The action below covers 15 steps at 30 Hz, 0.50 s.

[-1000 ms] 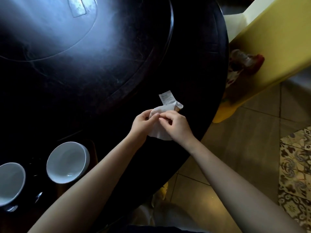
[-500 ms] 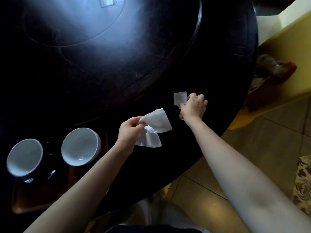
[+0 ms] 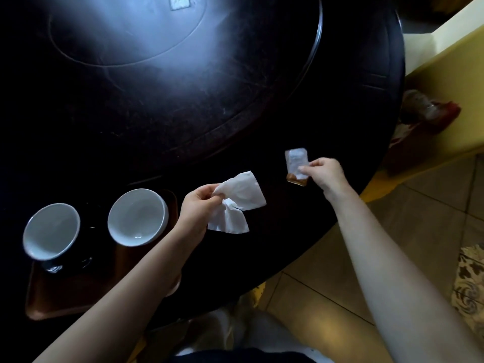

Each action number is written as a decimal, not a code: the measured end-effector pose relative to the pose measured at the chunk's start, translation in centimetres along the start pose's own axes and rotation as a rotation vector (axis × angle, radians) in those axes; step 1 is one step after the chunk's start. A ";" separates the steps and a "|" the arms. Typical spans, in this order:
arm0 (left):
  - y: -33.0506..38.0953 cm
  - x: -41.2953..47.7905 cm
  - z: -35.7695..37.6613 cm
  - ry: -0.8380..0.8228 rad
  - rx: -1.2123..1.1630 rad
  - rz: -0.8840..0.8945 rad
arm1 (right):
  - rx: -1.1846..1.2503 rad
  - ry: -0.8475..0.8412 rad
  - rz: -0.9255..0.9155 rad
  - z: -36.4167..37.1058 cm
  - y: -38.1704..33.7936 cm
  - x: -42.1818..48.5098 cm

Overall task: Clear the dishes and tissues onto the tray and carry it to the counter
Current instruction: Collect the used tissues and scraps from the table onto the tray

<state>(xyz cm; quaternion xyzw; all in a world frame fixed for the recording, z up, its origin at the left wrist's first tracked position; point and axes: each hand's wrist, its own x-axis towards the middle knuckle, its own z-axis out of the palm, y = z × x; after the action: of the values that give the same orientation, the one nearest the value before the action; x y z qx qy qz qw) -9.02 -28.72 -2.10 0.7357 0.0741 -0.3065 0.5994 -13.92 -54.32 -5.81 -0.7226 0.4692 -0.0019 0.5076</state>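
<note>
My left hand (image 3: pixel 199 208) pinches a crumpled white tissue (image 3: pixel 237 203) just above the dark round table (image 3: pixel 262 113). Further right, my right hand (image 3: pixel 323 171) grips a small white sachet (image 3: pixel 296 163) with a brown lower edge, lifted a little off the table. A brown tray (image 3: pixel 60 299) lies at the table's near left edge. Two white bowls stand on it, one at the left (image 3: pixel 51 231) and one at the right (image 3: pixel 137 217), beside my left hand. Something dark between the bowls is too dim to make out.
A raised round turntable (image 3: pixel 183 74) fills the table's middle, with a small pale square (image 3: pixel 179 1) at its far edge. A yellow wall or counter (image 3: pixel 445 82) rises at the right, with a red object (image 3: pixel 429 111) at its foot. Tiled floor (image 3: pixel 327 292) lies below.
My hands, together on the tissue a second ago, have parted. The left carried the tissue leftward toward the tray; the right took hold of the sachet and raised it.
</note>
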 end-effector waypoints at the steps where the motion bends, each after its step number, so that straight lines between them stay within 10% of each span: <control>1: -0.1 -0.1 -0.2 0.002 -0.005 -0.002 | -0.096 -0.028 0.026 0.0 0.2 -0.2; 5: -0.5 -0.4 -0.8 0.002 -0.018 -0.014 | -0.446 0.161 -0.005 0.4 0.5 -0.6; 15: -0.7 -2.4 -2.4 0.018 0.009 0.006 | -0.327 0.200 -0.013 2.8 -0.4 -0.3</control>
<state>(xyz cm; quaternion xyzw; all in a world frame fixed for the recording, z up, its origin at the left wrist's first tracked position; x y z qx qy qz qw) -10.36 -25.66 -1.12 0.7412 0.0759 -0.2986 0.5964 -12.45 -52.05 -6.73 -0.7946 0.5069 -0.0008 0.3342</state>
